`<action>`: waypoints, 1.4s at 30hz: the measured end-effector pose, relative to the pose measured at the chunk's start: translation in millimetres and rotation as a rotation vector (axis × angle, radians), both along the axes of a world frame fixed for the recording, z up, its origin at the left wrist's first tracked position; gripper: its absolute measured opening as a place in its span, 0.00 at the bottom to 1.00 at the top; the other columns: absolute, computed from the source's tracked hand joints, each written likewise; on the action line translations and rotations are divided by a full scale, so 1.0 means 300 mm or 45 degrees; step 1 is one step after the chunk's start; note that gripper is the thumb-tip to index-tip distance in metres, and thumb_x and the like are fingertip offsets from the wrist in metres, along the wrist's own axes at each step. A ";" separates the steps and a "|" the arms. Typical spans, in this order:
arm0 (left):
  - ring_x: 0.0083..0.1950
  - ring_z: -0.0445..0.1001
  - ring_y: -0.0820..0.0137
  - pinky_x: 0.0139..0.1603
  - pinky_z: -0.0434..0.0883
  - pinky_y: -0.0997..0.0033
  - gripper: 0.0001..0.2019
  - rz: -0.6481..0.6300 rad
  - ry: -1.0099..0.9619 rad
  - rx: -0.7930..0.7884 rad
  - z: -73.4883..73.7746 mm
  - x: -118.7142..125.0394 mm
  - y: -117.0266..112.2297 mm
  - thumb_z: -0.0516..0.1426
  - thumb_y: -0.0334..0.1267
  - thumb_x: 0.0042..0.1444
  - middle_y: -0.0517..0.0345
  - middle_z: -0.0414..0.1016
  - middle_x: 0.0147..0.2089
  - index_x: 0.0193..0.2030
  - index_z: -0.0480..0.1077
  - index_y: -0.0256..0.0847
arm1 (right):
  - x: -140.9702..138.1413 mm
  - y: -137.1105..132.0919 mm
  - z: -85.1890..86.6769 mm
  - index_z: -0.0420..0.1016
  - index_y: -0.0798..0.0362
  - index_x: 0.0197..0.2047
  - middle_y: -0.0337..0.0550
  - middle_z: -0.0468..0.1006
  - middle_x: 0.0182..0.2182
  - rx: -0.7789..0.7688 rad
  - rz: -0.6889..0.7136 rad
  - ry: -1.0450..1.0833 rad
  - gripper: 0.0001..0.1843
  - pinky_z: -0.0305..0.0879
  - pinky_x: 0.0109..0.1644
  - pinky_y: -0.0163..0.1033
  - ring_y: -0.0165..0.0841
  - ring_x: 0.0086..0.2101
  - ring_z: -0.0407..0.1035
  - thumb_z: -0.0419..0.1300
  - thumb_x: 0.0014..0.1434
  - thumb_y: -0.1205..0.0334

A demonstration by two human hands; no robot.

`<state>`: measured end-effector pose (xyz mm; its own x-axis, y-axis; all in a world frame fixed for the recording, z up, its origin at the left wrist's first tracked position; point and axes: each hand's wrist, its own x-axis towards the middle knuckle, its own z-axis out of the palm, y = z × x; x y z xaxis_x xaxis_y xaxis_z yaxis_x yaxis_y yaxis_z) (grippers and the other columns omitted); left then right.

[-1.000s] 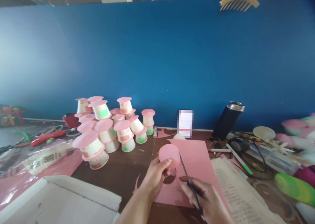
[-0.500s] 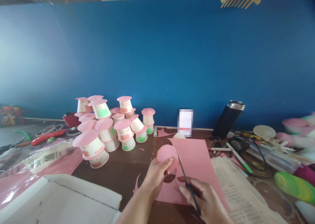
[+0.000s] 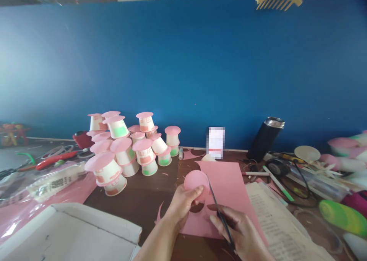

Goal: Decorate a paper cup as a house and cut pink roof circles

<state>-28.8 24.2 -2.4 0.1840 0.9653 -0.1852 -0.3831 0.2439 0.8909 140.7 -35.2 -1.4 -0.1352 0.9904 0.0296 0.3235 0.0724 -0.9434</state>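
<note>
My left hand (image 3: 180, 207) is closed on a round pink paper disc (image 3: 196, 181), lifted a little above the pink paper sheet (image 3: 229, 188) on the brown table. My right hand (image 3: 243, 236) grips black scissors (image 3: 219, 211), whose blades point up at the disc's right edge. A round cut-out hole shows in the sheet just below the disc. Left of my hands stands a heap of white paper cups with pink round tops (image 3: 129, 150).
An open white cardboard box (image 3: 71, 230) lies at the front left. A black flask (image 3: 265, 138) leans against the blue wall. Printed papers (image 3: 275, 222), pens, cables and a green object (image 3: 342, 217) crowd the right. Red-handled tools (image 3: 54, 159) lie at the far left.
The disc and my left hand have shifted only slightly. The scissors have stayed at the disc's right edge, with my right hand a touch lower.
</note>
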 end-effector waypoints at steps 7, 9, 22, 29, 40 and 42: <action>0.25 0.60 0.77 0.26 0.58 0.76 0.18 0.001 -0.033 -0.021 0.008 0.001 -0.002 0.70 0.47 0.43 0.60 0.68 0.25 0.28 0.73 0.34 | -0.001 -0.006 0.008 0.81 0.54 0.48 0.41 0.81 0.31 -0.005 -0.006 -0.009 0.23 0.70 0.38 0.32 0.37 0.34 0.74 0.65 0.57 0.47; 0.24 0.60 0.78 0.26 0.58 0.76 0.17 0.002 -0.040 -0.027 0.005 0.002 -0.002 0.70 0.47 0.43 0.60 0.68 0.24 0.28 0.73 0.34 | -0.001 -0.007 0.013 0.81 0.55 0.48 0.40 0.80 0.29 -0.001 0.010 -0.022 0.23 0.69 0.37 0.32 0.37 0.33 0.73 0.65 0.57 0.47; 0.24 0.59 0.78 0.26 0.57 0.75 0.19 0.002 -0.060 -0.047 0.016 0.003 0.000 0.70 0.47 0.42 0.58 0.69 0.25 0.28 0.74 0.32 | -0.004 -0.006 0.002 0.81 0.56 0.46 0.37 0.72 0.24 0.005 -0.031 -0.032 0.24 0.63 0.29 0.31 0.30 0.26 0.63 0.64 0.57 0.44; 0.25 0.60 0.77 0.27 0.58 0.75 0.18 0.018 -0.063 -0.047 0.016 0.001 -0.004 0.70 0.47 0.42 0.58 0.70 0.26 0.30 0.75 0.32 | -0.013 -0.009 0.022 0.81 0.56 0.45 0.38 0.73 0.24 0.005 -0.038 -0.005 0.25 0.63 0.28 0.31 0.30 0.25 0.64 0.63 0.57 0.43; 0.24 0.58 0.79 0.26 0.57 0.76 0.17 0.017 -0.077 -0.044 0.014 0.001 -0.001 0.70 0.45 0.44 0.58 0.69 0.26 0.30 0.75 0.32 | -0.009 -0.010 0.024 0.81 0.56 0.45 0.38 0.73 0.25 0.002 -0.030 -0.002 0.25 0.64 0.28 0.32 0.31 0.26 0.64 0.64 0.56 0.43; 0.24 0.58 0.79 0.26 0.57 0.76 0.18 0.019 -0.080 -0.048 0.015 0.001 -0.001 0.70 0.46 0.44 0.58 0.70 0.26 0.31 0.75 0.32 | -0.010 -0.010 0.024 0.81 0.56 0.44 0.38 0.72 0.24 -0.002 -0.036 -0.003 0.25 0.63 0.28 0.31 0.30 0.25 0.64 0.64 0.56 0.42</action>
<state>-28.4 24.0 2.2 0.1821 0.9606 -0.2101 -0.4417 0.2708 0.8553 137.7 -38.3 5.8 -0.1069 0.9939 0.0280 0.3278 0.0618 -0.9427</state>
